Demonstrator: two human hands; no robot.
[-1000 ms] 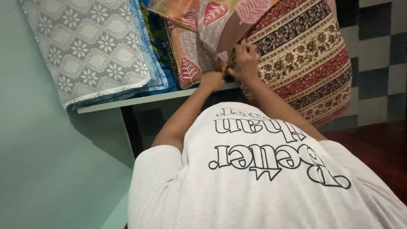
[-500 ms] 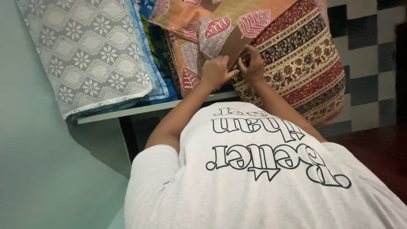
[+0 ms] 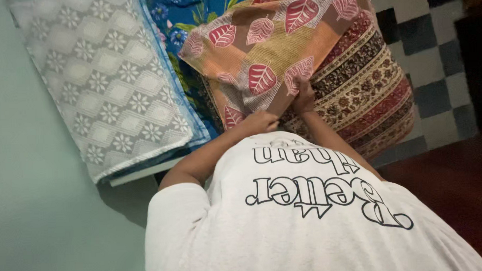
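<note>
I am watching both hands working at the open end of the leaf cover (image 3: 270,49), which is being pulled over the striped pillow (image 3: 367,88). This looks to me like the dressing step, about half done: the cover is lying over the upper part of the pillow, and the lower part is showing bare. The pillow is leaning at the right end of the shelf (image 3: 141,173), hanging over its edge, beside the blue floral cloth (image 3: 181,20) and the grey blanket (image 3: 106,87) that is lying toward the left end.

The right hand (image 3: 303,96) is reaching up, fingers pinching the hem of the cover. The left hand (image 3: 261,121) is lower, at the front edge, fingers curled on the cloth near the pillow's corner; I cannot tell how firmly.

I judge the next move is needing both hands to draw the hem down evenly while the pillow is staying propped.
</note>
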